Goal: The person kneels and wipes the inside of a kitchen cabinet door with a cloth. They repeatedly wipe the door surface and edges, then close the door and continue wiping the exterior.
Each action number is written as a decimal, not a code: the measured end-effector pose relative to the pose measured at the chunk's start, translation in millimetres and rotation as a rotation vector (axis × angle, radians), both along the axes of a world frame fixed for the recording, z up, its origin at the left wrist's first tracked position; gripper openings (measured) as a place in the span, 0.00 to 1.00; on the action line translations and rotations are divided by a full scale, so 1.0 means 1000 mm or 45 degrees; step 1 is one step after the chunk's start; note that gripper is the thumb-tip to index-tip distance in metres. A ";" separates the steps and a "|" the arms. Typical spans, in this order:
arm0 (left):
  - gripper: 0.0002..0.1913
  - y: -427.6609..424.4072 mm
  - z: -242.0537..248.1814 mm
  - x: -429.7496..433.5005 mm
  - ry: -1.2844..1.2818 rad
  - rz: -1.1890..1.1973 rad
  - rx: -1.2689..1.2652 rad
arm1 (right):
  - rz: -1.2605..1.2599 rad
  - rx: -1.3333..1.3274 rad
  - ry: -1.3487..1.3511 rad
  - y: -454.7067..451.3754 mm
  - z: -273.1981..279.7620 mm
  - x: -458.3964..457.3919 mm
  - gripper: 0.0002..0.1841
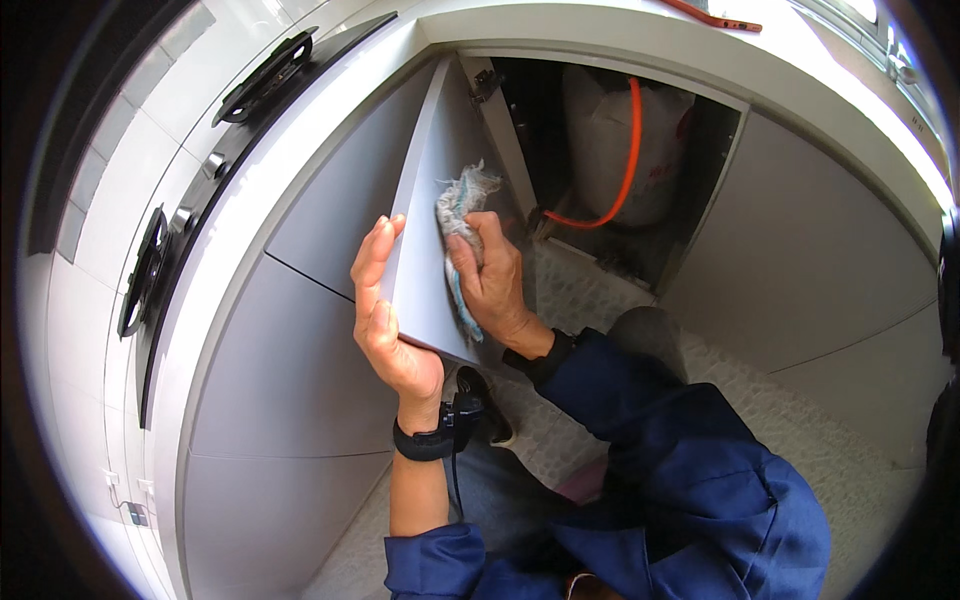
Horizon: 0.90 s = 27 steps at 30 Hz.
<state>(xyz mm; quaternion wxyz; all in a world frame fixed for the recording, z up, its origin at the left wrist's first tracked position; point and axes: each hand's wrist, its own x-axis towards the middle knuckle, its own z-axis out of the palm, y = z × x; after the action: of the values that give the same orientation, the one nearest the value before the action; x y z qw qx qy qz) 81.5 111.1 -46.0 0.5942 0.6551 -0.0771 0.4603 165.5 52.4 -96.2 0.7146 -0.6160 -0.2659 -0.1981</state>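
Observation:
My right hand [491, 281] grips a bunched, frayed white cloth [459, 206] with blue-green stripes, pressed against the inner face of an open grey cabinet door [420, 285]. On the door's outer side, my left hand [386, 322] rests at its free edge, fingertips on the rim and palm near the lower corner. A metal hinge [486, 84] joins the door to the cabinet frame. Inside the dark cabinet [525, 165] stand a bulky whitish bag [626, 150] and an orange hose [636, 142] that curves down in front of it.
Closed grey cabinet fronts [795, 225] flank the opening. Above runs a white countertop [600, 30] with an orange-cased phone [720, 19] at its back. A black gas hob [225, 172] lies at the left. A shoe [484, 405] stands on the patterned floor below the door.

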 end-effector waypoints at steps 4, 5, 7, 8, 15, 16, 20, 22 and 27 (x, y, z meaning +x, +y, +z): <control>0.34 0.003 -0.002 0.000 -0.016 -0.046 -0.010 | -0.051 -0.014 0.152 0.015 -0.050 0.029 0.11; 0.33 0.003 -0.002 0.000 -0.020 -0.047 -0.035 | -0.118 -0.005 0.108 0.019 -0.063 0.035 0.10; 0.33 0.005 -0.003 0.000 -0.036 -0.064 -0.026 | -0.243 -0.020 0.080 0.026 -0.087 0.046 0.10; 0.34 0.005 -0.003 -0.001 -0.035 -0.050 -0.050 | -0.254 -0.061 0.105 0.028 -0.099 0.050 0.10; 0.33 0.004 -0.001 -0.001 -0.014 -0.038 -0.022 | -0.424 -0.336 0.289 0.026 -0.190 0.055 0.13; 0.33 0.004 -0.001 -0.001 -0.015 -0.042 -0.021 | -0.442 -0.395 0.389 0.024 -0.203 0.051 0.13; 0.32 -0.002 -0.001 0.001 -0.020 -0.038 -0.050 | -0.099 -0.780 0.362 -0.015 -0.251 0.018 0.17; 0.32 -0.005 0.000 0.001 -0.018 -0.031 -0.074 | 0.172 -1.084 0.629 -0.031 -0.270 0.004 0.19; 0.32 -0.007 0.004 0.000 0.030 0.050 0.037 | 0.334 -0.992 1.325 -0.047 -0.299 -0.040 0.26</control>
<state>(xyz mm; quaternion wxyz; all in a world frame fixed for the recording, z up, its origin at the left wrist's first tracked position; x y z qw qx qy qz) 81.7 103.7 -41.9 0.5764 0.6704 -0.0639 0.4629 125.9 5.3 -395.3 0.4930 -0.8071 -0.0111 0.3247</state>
